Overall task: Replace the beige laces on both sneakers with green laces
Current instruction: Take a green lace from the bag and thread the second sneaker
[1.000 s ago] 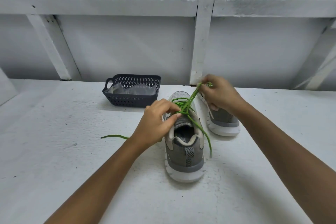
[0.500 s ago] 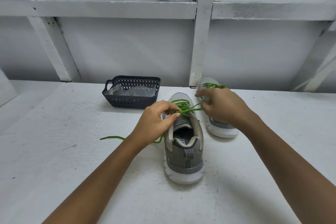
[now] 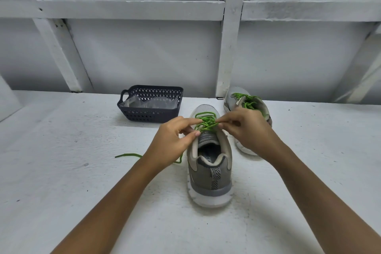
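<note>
Sneakers, two of them, stand on the white tabletop. The near sneaker sits at the centre of the frame with its heel toward the camera. The far sneaker stands just right of centre and further up, partly behind the right hand. One dark basket sits upper left of the near sneaker, holding what looks like clear plastic. No beige lace shows anywhere; whether one lies in the basket I cannot tell.

A second ago the right hand was raised toward the wall, drawing a strand taut, with a long tail trailing down the shoe's right side. Now it has dropped to the tongue and that tail is gone. Both hands meet over the top eyelets. The left hand pinches the near green lace from the left and the right hand pinches it from the right, fingers curled.

The pull-through looks finished, and tightening or tying seems to be the step in hand. The far green lace is already threaded, so the task appears close to done.

Two laces in all, one per shoe. One loose end lies on the tabletop, left of the left wrist.
</note>
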`<state>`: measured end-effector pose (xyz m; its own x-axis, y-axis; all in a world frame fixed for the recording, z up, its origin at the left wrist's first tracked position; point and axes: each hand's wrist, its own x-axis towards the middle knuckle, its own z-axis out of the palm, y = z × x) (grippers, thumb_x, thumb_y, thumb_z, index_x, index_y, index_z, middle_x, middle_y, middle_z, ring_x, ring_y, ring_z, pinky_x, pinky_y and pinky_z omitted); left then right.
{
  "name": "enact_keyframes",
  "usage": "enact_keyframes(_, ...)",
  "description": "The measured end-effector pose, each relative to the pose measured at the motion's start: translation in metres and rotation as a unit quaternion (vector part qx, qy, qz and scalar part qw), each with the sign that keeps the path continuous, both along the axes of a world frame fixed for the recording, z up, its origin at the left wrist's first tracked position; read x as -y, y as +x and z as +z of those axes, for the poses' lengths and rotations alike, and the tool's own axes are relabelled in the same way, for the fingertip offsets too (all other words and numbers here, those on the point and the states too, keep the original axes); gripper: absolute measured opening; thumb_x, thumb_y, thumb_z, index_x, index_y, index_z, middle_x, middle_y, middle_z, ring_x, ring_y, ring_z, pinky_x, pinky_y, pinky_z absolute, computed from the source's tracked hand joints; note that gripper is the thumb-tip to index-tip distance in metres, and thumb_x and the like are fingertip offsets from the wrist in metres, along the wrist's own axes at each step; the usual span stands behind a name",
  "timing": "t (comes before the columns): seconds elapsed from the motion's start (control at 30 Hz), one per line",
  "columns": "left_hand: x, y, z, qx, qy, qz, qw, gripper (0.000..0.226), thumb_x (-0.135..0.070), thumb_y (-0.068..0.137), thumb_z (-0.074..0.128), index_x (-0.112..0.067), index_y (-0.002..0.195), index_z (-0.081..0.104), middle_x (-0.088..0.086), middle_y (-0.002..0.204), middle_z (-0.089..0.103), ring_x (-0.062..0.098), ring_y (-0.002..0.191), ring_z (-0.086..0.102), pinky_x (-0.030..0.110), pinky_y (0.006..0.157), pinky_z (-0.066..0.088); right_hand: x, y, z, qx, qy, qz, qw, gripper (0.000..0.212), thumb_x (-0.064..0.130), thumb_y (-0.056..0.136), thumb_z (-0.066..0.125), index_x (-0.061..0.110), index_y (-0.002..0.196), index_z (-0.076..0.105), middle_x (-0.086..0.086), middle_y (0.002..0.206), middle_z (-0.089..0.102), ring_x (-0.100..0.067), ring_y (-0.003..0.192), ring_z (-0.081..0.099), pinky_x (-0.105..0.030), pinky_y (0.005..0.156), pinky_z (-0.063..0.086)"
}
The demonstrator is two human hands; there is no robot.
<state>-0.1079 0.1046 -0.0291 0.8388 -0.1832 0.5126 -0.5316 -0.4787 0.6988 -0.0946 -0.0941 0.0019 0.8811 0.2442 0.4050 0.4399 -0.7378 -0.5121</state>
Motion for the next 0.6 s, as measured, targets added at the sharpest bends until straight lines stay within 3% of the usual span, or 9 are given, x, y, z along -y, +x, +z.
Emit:
enact_keyframes(0.1, -0.004, -0.004, -0.001, -0.021, -0.005, 0.007, 1.000, 0.025, -0.006, 0.082, 0.070, -0.030, 0.087, 0.065, -0.013, 0.075, 0.064, -0.004, 0.075, 0.060, 0.004, 0.071, 0.042, 0.006, -0.005, -0.009, -0.020, 0.047, -0.056, 0.997, 0.009, 0.012, 0.085, 0.069, 0.010, 0.091, 0.075, 0.001, 0.069, 0.063, -0.010, 0.063, 0.055, -0.005, 0.058, 0.039)
enact_keyframes(0.23, -0.010, -0.005, 0.002, -0.077, 0.052, 0.011, 0.996, 0.013, -0.016, 0.088, 0.065, -0.026, 0.080, 0.064, -0.009, 0.078, 0.064, 0.001, 0.074, 0.058, 0.006, 0.066, 0.041, 0.010, -0.010, -0.015, -0.052, 0.060, -0.082, 0.993, 0.008, 0.014, 0.086, 0.067, 0.010, 0.080, 0.070, 0.008, 0.058, 0.056, -0.007, 0.057, 0.053, -0.023, 0.061, 0.043)
enact_keyframes(0.33, -0.017, -0.005, 0.007, -0.119, 0.095, 0.020, 0.988, 0.021, -0.030, 0.091, 0.060, -0.024, 0.070, 0.062, -0.014, 0.053, 0.053, 0.000, 0.051, 0.046, 0.012, 0.051, 0.035, 0.011, -0.017, -0.012, -0.059, 0.038, -0.087, 0.994, 0.029, 0.028, 0.088, 0.065, 0.022, 0.062, 0.053, 0.012, 0.053, 0.049, -0.003, 0.054, 0.047, -0.025, 0.056, 0.035)
enact_keyframes(0.4, -0.017, -0.006, 0.013, -0.134, 0.049, 0.018, 0.990, 0.028, -0.034, 0.090, 0.059, -0.024, 0.064, 0.057, -0.018, 0.048, 0.047, -0.002, 0.046, 0.041, 0.011, 0.048, 0.032, 0.012, -0.021, -0.009, -0.087, 0.070, -0.068, 0.991, 0.036, 0.035, 0.087, 0.063, 0.023, 0.057, 0.047, 0.011, 0.045, 0.046, -0.002, 0.047, 0.045, -0.021, 0.050, 0.035)
enact_keyframes(0.47, -0.011, -0.007, 0.019, -0.126, -0.038, 0.015, 0.991, 0.029, -0.038, 0.087, 0.059, -0.024, 0.062, 0.054, -0.021, 0.053, 0.049, -0.005, 0.050, 0.042, 0.008, 0.053, 0.033, 0.009, -0.026, -0.004, -0.150, 0.189, -0.020, 0.970, 0.035, 0.036, 0.086, 0.064, 0.018, 0.059, 0.051, 0.010, 0.047, 0.051, 0.001, 0.044, 0.048, -0.017, 0.046, 0.040)
enact_keyframes(0.53, 0.000, -0.009, 0.022, -0.126, -0.153, 0.001, 0.980, 0.028, -0.047, 0.080, 0.057, -0.023, 0.067, 0.059, -0.018, 0.062, 0.054, -0.005, 0.060, 0.047, 0.012, 0.066, 0.040, 0.003, -0.028, 0.001, -0.209, 0.341, 0.037, 0.916, 0.034, 0.037, 0.081, 0.065, 0.007, 0.068, 0.057, -0.001, 0.063, 0.059, -0.003, 0.051, 0.056, -0.020, 0.043, 0.045)
enact_keyframes(0.6, 0.014, -0.010, 0.021, -0.128, -0.271, -0.022, 0.954, 0.027, -0.049, 0.075, 0.056, -0.024, 0.073, 0.066, -0.012, 0.074, 0.063, 0.002, 0.075, 0.055, 0.025, 0.077, 0.046, -0.003, -0.027, 0.003, -0.226, 0.431, 0.075, 0.870, 0.048, 0.041, 0.073, 0.063, -0.006, 0.085, 0.059, -0.005, 0.080, 0.064, -0.007, 0.059, 0.061, -0.023, 0.042, 0.047)
